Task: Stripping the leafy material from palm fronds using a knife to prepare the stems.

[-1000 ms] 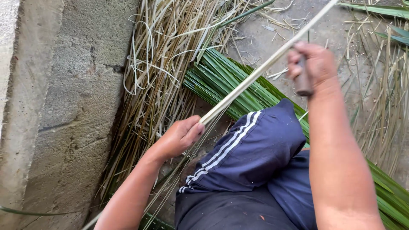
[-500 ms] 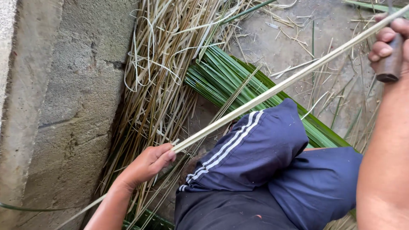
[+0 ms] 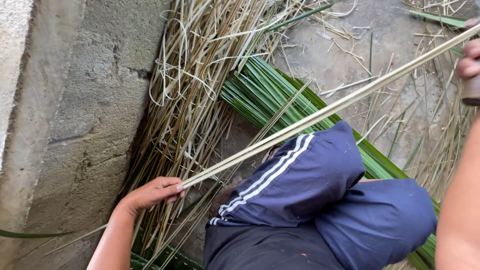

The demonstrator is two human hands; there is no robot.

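Stick [image 3: 320, 112] | spans left hand [image 3: 152, 194] to right hand [image 3: 470, 60]

Green palm leaves [image 3: 280, 100] lie beside dry stalks [image 3: 190, 90] against a concrete wall [image 3: 75, 125].

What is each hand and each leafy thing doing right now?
Left hand: closed, gripping the pale strip's near end.
Right hand: closed on a brown wooden handle, mostly out of frame.
Long pale leaf strip: stretched straight between the hands.
Green palm leaves: lying bundled on the ground.
Dry straw-coloured strips: piled loosely by the wall.
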